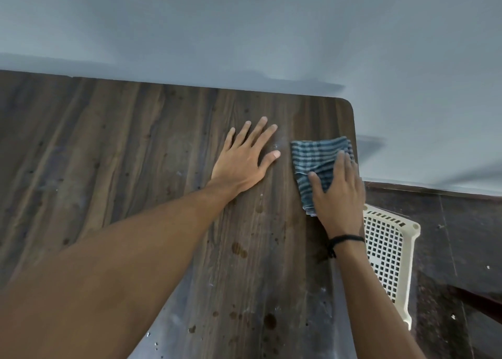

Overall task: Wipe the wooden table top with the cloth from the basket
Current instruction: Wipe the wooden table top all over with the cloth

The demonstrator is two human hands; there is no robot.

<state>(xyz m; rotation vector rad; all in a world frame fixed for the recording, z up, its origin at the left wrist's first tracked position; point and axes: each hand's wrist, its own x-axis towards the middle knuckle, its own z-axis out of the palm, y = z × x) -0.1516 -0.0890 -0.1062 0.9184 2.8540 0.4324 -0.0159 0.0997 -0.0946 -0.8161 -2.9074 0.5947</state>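
Observation:
A folded blue-and-grey striped cloth [317, 159] lies flat on the dark wooden table top [122, 146], near the far right corner. My right hand [335, 193] presses down on the cloth's near half, fingers spread over it. My left hand [245, 159] rests palm down on the bare wood just left of the cloth, fingers apart, holding nothing. Dark spots and pale smears mark the wood between my arms. A cream plastic basket [391, 252] with a grid pattern stands on the floor right of the table.
A grey-blue wall [244, 32] runs along the table's far edge. The table's right edge is close to my right hand. Dark floor [461, 236] lies to the right, around the basket.

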